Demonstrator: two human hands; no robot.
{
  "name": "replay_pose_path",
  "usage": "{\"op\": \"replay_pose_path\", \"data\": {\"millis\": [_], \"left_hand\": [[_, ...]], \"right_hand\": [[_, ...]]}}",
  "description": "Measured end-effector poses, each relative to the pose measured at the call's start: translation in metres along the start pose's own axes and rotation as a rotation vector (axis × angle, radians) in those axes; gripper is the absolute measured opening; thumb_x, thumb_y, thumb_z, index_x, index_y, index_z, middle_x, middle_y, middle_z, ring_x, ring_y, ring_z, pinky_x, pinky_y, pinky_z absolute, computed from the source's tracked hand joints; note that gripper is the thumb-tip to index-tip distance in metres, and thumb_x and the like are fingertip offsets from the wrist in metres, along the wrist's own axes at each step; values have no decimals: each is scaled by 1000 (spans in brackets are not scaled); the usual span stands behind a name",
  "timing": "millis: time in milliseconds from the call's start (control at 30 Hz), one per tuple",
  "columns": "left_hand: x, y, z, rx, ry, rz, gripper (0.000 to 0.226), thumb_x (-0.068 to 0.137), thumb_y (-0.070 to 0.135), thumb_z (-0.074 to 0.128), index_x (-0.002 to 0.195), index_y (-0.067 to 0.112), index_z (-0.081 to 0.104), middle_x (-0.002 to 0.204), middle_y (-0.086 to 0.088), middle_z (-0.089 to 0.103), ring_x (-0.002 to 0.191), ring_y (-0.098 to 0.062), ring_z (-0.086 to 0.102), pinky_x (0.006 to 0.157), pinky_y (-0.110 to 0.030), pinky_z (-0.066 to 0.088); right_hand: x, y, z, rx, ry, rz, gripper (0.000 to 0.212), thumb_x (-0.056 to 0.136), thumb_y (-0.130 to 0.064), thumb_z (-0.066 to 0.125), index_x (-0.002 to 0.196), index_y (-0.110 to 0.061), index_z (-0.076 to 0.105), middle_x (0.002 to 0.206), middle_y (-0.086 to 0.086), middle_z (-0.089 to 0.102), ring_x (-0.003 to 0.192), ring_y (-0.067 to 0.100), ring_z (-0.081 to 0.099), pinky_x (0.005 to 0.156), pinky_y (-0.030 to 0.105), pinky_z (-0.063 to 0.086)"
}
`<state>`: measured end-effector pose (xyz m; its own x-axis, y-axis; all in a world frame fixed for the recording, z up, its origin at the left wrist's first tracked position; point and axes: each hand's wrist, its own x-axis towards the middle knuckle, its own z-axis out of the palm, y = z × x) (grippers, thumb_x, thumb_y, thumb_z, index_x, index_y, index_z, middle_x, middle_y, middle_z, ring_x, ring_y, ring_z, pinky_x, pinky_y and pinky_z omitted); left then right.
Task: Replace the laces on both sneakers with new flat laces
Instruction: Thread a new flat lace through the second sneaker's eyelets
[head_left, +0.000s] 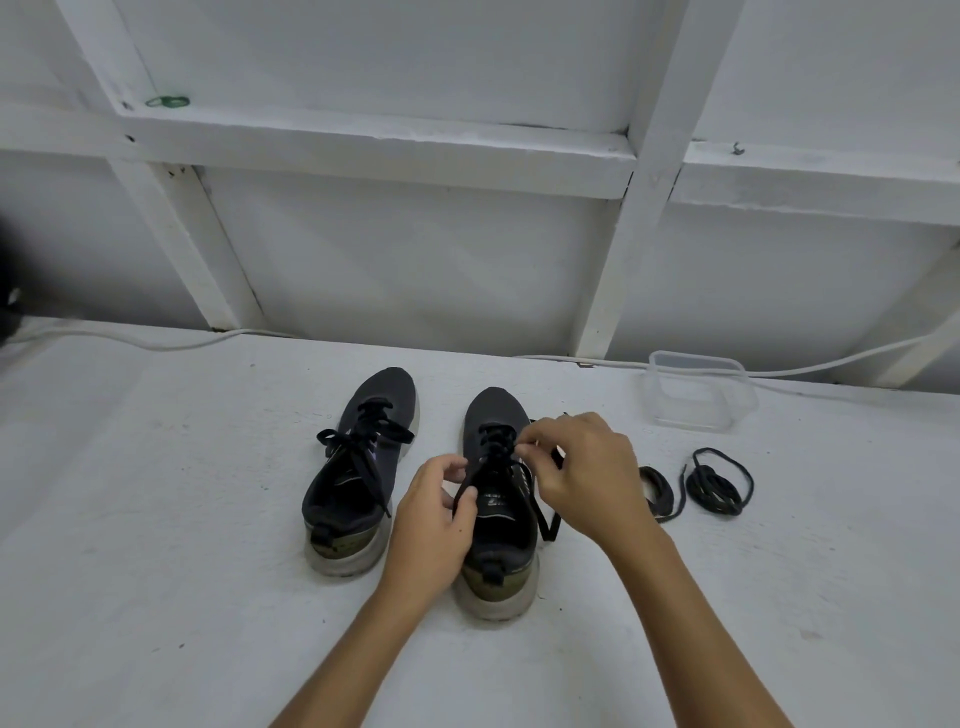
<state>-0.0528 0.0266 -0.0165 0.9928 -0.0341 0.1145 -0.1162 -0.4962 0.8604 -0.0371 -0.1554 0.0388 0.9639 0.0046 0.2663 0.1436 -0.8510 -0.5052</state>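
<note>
Two dark sneakers stand side by side on the white surface, toes pointing away from me. The left sneaker (358, 467) is laced with a flat black lace tied in a loose bow. Over the right sneaker (498, 519) both hands work a flat black lace (545, 514). My left hand (436, 519) pinches one lace end at the shoe's left side. My right hand (587, 473) pinches the lace near the upper eyelets, with a loose end hanging down the shoe's right side.
Two coiled dark laces lie to the right, one (660, 491) close to my right wrist and one (719, 480) further out. A clear plastic container (696, 389) stands behind them. A white cable (156, 340) runs along the wall's foot.
</note>
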Motion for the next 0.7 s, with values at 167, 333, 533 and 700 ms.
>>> {"op": "replay_pose_path", "data": {"millis": [167, 333, 533, 700], "left_hand": [[6, 2, -5, 262, -89, 285, 38, 88, 1, 59, 117, 25, 65, 133, 14, 48, 110, -9, 44, 89, -15, 39], [17, 3, -8, 515, -151, 210, 53, 91, 18, 55, 144, 19, 50, 143, 4, 45, 122, -19, 44, 95, -35, 45], [14, 0, -5, 636, -37, 40, 48, 90, 50, 59, 120, 14, 68, 117, 1, 53, 106, -22, 48, 76, -35, 50], [18, 7, -6, 531, 20, 142, 50, 90, 54, 62, 125, 17, 66, 125, 2, 54, 112, -23, 49, 84, -38, 50]], "right_hand": [[21, -6, 4, 1, -86, -53, 9, 97, -30, 66, 101, -33, 73, 110, -20, 70, 144, 21, 38, 113, 64, 23], [33, -4, 4, -63, -122, -46, 36, 98, -27, 63, 131, -40, 62, 135, -18, 63, 145, 22, 35, 113, 59, 27], [15, 23, 12, 122, -389, 158, 20, 96, -38, 63, 112, -32, 75, 105, -17, 73, 83, -5, 60, 77, 21, 44], [0, 29, 11, 234, -413, 201, 13, 100, -35, 58, 88, -34, 63, 89, -16, 69, 88, 1, 64, 71, 15, 44]]}}
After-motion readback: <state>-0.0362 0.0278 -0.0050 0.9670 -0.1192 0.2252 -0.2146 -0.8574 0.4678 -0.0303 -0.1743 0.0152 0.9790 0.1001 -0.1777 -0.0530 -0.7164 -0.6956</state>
